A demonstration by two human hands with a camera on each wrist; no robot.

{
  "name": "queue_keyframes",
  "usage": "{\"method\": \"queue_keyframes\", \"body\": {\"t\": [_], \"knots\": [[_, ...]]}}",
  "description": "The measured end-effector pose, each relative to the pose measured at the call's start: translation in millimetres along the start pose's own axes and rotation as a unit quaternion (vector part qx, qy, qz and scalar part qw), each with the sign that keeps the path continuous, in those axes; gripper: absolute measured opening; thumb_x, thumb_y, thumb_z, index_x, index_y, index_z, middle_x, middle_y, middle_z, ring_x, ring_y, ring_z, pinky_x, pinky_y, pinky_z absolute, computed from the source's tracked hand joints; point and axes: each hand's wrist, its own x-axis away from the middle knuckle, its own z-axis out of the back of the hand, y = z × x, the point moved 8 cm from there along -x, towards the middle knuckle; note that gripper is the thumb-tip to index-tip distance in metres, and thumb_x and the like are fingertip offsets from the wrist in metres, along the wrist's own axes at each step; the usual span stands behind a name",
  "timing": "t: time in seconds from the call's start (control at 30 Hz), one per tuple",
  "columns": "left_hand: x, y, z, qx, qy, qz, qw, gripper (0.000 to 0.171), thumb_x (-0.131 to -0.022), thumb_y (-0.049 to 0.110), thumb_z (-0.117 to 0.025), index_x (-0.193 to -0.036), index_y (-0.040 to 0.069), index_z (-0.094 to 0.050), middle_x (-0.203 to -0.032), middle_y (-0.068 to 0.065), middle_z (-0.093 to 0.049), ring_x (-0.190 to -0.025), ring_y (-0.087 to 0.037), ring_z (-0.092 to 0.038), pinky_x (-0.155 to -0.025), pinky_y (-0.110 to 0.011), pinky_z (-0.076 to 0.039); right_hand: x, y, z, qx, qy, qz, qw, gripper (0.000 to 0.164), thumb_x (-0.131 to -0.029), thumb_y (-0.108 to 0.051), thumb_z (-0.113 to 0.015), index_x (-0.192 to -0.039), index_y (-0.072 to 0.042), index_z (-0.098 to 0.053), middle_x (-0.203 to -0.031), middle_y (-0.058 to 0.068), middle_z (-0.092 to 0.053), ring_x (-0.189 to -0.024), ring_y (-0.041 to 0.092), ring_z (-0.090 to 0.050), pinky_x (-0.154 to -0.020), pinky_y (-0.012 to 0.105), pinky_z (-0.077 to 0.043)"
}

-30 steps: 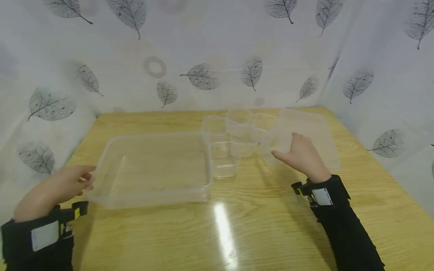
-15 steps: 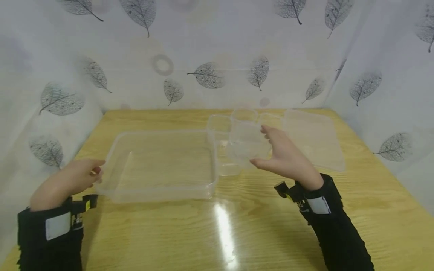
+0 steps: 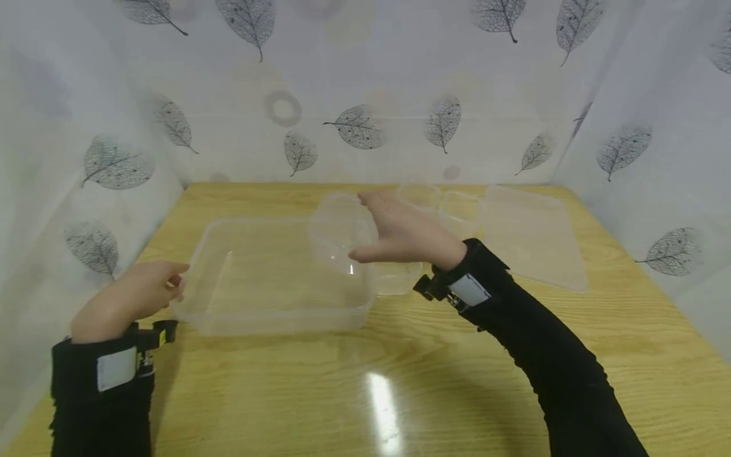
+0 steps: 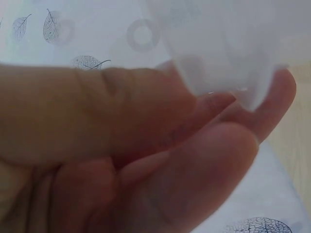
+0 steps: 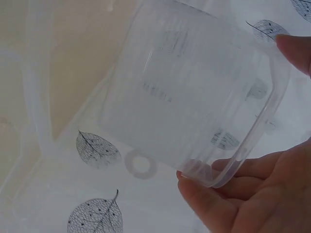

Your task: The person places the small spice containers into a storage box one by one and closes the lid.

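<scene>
A large clear plastic storage box (image 3: 285, 320) stands on the table, left of centre. My left hand (image 3: 132, 295) is at its left edge; in the left wrist view the thumb and fingers (image 4: 223, 150) pinch the translucent rim (image 4: 218, 73). My right hand (image 3: 408, 231) grips a small clear plastic container (image 3: 335, 228) by its rim, thumb on one side and fingers on the other. That container overlaps the right back corner of the box in the head view. The right wrist view shows the container (image 5: 189, 92) tilted, its rim toward the palm.
Several more small clear containers (image 3: 461, 209) stand to the right of the box, partly hidden behind my right hand. A flat translucent lid (image 3: 533, 238) lies at the back right of the wooden table (image 3: 285, 393). Leaf-patterned curtains (image 3: 365, 70) enclose the back and sides.
The right hand has travelled left from beside the lid, carrying the small container up to the box's right side. The left hand stays at the box's left edge.
</scene>
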Motion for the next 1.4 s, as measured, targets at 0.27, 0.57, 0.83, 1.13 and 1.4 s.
{"method": "queue_keyframes", "body": {"t": [0.27,0.57,0.83,1.13,1.4], "knots": [[5.0,2.9,5.9,0.000,0.026,-0.022,0.9994,0.040,-0.083,-0.002,-0.050,-0.115,-0.023,-0.040,-0.089,-0.029,-0.057,-0.069,-0.023,-0.054,-0.054,-0.031,-0.043,-40,-8,-52,0.035,-0.094,0.025,0.995,0.086,-0.072,-0.035,-0.063,-0.132,0.014,-0.024,-0.130,0.028,-0.035,-0.121,0.035,-0.033,-0.101,0.036,-0.027],[1.7,6.9,7.3,0.003,0.012,-0.011,0.9999,0.042,-0.082,-0.002,-0.052,-0.117,-0.022,-0.040,-0.092,-0.029,-0.056,-0.070,-0.023,-0.052,-0.057,-0.033,-0.043,-43,5,-84,0.038,-0.146,-0.002,0.988,0.087,-0.072,-0.034,-0.062,-0.133,0.013,-0.021,-0.133,0.026,-0.030,-0.122,0.032,-0.031,-0.101,0.035,-0.026],[4.0,5.8,9.6,-0.011,0.015,-0.002,0.9998,0.042,-0.082,-0.001,-0.054,-0.116,-0.022,-0.041,-0.090,-0.027,-0.057,-0.075,-0.028,-0.054,-0.062,-0.038,-0.046,-43,9,-95,0.032,-0.169,-0.006,0.985,0.087,-0.076,-0.034,-0.060,-0.136,0.011,-0.016,-0.139,0.026,-0.021,-0.127,0.032,-0.023,-0.103,0.035,-0.022],[5.6,4.4,11.5,-0.016,0.019,0.006,0.9997,0.041,-0.081,-0.002,-0.051,-0.117,-0.020,-0.042,-0.091,-0.027,-0.057,-0.083,-0.035,-0.054,-0.067,-0.042,-0.045,-37,7,-79,0.081,-0.096,0.034,0.992,0.078,-0.075,-0.040,-0.066,-0.129,0.008,-0.037,-0.127,0.022,-0.043,-0.116,0.032,-0.041,-0.097,0.039,-0.032],[5.9,4.6,12.8,-0.009,0.015,0.015,0.9997,0.038,-0.083,-0.004,-0.047,-0.117,-0.020,-0.042,-0.094,-0.027,-0.056,-0.074,-0.026,-0.050,-0.063,-0.036,-0.043,-34,-2,-72,0.106,-0.070,0.101,0.987,0.028,-0.074,-0.031,-0.070,-0.074,-0.005,-0.060,-0.063,0.001,-0.054,-0.057,0.017,-0.049,-0.057,0.030,-0.044]]}}
